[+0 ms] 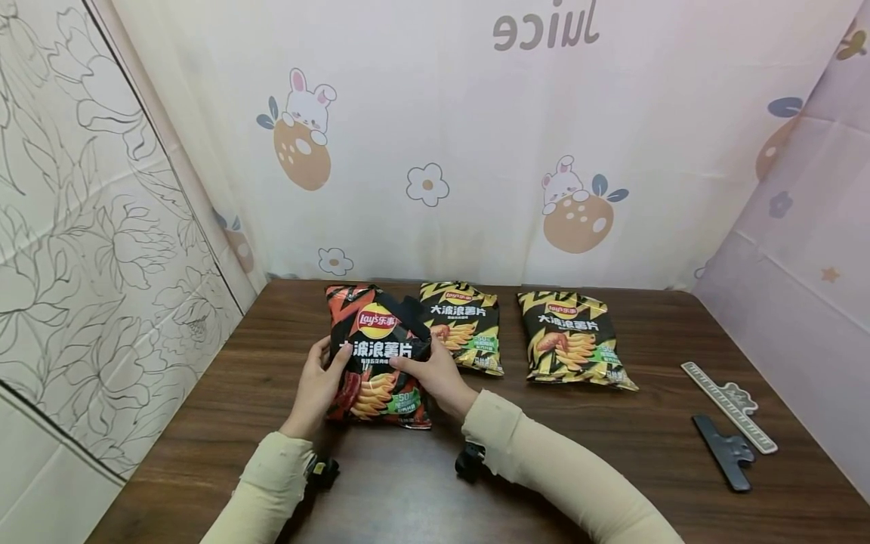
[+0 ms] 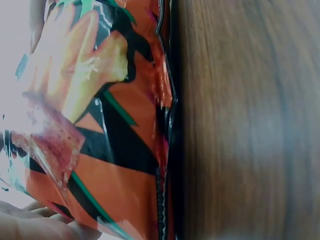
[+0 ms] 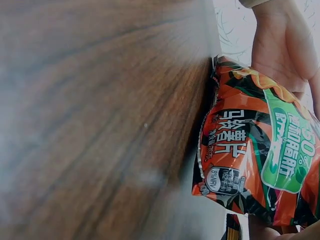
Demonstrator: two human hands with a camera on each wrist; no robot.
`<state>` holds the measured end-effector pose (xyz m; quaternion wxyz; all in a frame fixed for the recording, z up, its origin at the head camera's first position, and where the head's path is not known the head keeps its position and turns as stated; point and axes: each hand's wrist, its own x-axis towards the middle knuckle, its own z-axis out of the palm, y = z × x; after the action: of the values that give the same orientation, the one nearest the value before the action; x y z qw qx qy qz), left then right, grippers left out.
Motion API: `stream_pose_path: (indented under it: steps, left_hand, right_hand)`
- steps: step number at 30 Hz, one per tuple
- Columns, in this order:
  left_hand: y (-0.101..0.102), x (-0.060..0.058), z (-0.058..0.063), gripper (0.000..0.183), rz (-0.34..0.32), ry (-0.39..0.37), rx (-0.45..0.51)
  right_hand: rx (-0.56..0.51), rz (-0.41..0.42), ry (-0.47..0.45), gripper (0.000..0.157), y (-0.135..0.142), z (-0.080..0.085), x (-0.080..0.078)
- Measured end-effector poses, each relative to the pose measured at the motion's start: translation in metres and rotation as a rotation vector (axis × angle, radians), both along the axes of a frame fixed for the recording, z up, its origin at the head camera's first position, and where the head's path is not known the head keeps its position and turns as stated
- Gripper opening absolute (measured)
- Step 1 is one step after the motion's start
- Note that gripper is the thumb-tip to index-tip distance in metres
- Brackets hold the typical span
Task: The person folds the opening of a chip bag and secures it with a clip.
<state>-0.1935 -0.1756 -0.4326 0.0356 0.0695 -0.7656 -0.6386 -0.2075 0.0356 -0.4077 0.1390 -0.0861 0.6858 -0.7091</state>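
Note:
A red-and-black potato chip bag stands at the left of the table, its lower edge close to the wood in both wrist views. My left hand grips its left side with the thumb across the front. On the other side my right hand holds the bag, thumb lying on the printed face and other fingers hidden behind. A black bag clip sits at the bag's upper right corner. In the right wrist view the bag's bottom front shows between the two hands.
Two yellow-and-black chip bags lie toward the table's back edge. At the right are a light bag clip and a dark bag clip. A printed curtain hangs behind the table.

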Motion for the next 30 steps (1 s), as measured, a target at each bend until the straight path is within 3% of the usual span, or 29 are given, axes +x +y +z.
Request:
stream_pose_path:
  steps: [4, 11, 16, 23, 30]
  left_hand:
    - [-0.003, -0.001, -0.002, 0.073, 0.035, -0.010, -0.025]
    - [-0.007, 0.001, -0.002, 0.073, 0.067, -0.041, -0.090]
    - [-0.011, 0.004, 0.000, 0.074, 0.071, -0.058, -0.119]
    - [-0.016, 0.002, 0.001, 0.077, 0.062, -0.086, -0.109]
    - [-0.021, -0.005, 0.002, 0.079, 0.075, -0.086, -0.100]
  right_hand:
    - [0.020, -0.011, 0.001, 0.058, -0.004, 0.007, 0.002]
    - [0.005, -0.020, 0.007, 0.062, -0.018, -0.018, -0.018]
    - [0.014, -0.021, 0.020, 0.060, -0.026, -0.023, -0.023]
    - [0.038, 0.015, 0.020, 0.064, -0.028, -0.022, -0.029]
    - [0.087, 0.101, 0.008, 0.082, -0.025, -0.020, -0.039]
